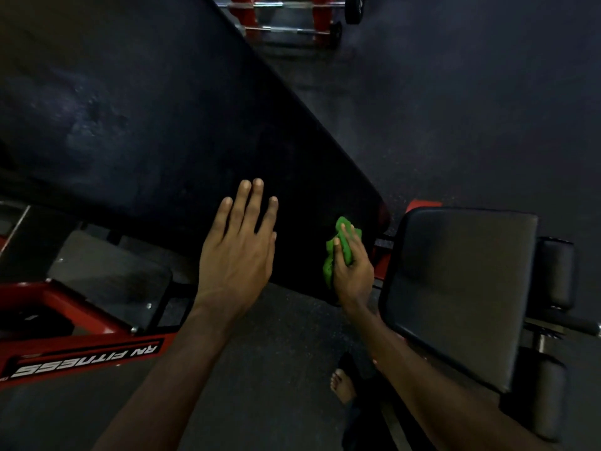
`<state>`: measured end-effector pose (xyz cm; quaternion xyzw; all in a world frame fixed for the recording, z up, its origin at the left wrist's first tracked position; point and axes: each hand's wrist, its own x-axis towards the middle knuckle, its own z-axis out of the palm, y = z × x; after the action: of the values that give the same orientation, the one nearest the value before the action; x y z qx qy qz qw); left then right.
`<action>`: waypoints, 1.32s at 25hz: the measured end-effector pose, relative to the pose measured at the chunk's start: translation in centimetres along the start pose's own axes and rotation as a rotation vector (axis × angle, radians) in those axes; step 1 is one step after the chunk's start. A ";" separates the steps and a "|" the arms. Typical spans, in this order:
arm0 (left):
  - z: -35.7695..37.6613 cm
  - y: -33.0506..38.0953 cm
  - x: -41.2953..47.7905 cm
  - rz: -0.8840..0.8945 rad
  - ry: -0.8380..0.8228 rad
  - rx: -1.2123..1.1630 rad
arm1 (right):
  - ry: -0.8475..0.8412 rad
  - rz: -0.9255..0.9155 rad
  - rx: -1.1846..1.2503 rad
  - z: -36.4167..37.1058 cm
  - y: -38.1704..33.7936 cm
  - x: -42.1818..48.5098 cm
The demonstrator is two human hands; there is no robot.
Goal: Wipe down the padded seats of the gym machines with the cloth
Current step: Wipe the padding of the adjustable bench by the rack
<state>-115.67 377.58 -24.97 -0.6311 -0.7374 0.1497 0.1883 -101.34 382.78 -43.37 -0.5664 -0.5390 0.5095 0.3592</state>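
The left hand point(237, 252) is held flat, fingers straight and slightly spread, over the near end of the long pad point(162, 109). Whether the palm rests on it cannot be told. The right hand point(353, 271) is curled round the cloth point(338, 252), which is pressed against the pad's near right corner.

The cloth is bright green and bunched into a crumpled wad. The long pad is black, faintly scuffed and dull, and runs from the far left towards the near right. A smaller black seat pad point(461, 288) lies just to its right.

Part of the cloth is covered by the gripping fingers. The long pad is cut off at the left and far edges of the view, and the dim light makes its surface hard to read.

A red frame point(81, 353) with white lettering is seen at the near left. Two black roller pads point(553, 271) stand right of the seat pad. A red rack point(286, 27) holding chrome bars stands at the far side. A foot point(341, 382) is seen on the dark floor point(455, 109) between the forearms.
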 end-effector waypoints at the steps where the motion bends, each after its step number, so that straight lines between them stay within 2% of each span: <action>1: -0.1 0.0 0.0 -0.008 0.000 -0.006 | -0.018 -0.043 -0.010 0.0 -0.6 -0.6; 4: -0.1 0.3 0.2 -0.020 0.017 -0.059 | -0.205 -0.318 -0.082 -0.6 -0.4 -2.9; 6: 0.3 1.2 0.4 0.010 0.030 -0.097 | -0.263 -0.339 -0.116 -1.3 2.1 -2.4; 7: 0.6 1.9 0.5 0.035 0.024 -0.109 | -0.226 -0.257 -0.102 -1.6 3.6 -1.7; 10: 2.0 4.1 1.1 0.118 -0.015 -0.109 | 0.000 0.191 -0.079 -2.0 6.1 0.3; 11: 2.5 4.5 1.3 0.140 -0.037 -0.097 | 0.049 0.273 -0.111 -1.7 6.2 0.8; 12: 2.8 4.7 1.4 0.158 -0.058 -0.073 | 0.078 0.281 -0.115 -1.4 6.0 1.2; 15: 3.8 4.9 1.4 0.188 -0.095 0.021 | 0.077 0.103 -0.010 -0.5 3.3 1.8; 19: 4.1 5.1 1.3 0.202 -0.082 0.036 | -0.023 -0.307 0.021 1.0 -2.5 4.8; 23: 4.3 5.4 1.5 0.183 -0.060 0.011 | -0.019 -0.490 -0.014 1.4 -5.7 10.1; 25: 4.4 5.5 1.6 0.180 -0.059 -0.005 | 0.026 -0.437 -0.017 1.2 -4.2 11.5; 29: 4.4 5.6 1.6 0.172 -0.076 -0.015 | 0.138 -0.104 -0.049 0.1 -0.3 13.1; 33: 4.5 5.5 1.6 0.178 -0.069 -0.027 | 0.137 0.101 -0.094 -1.0 3.5 15.1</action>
<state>-113.18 380.09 -31.27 -0.6911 -0.6864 0.1776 0.1404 -101.05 397.11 -49.38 -0.6425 -0.5073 0.4612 0.3423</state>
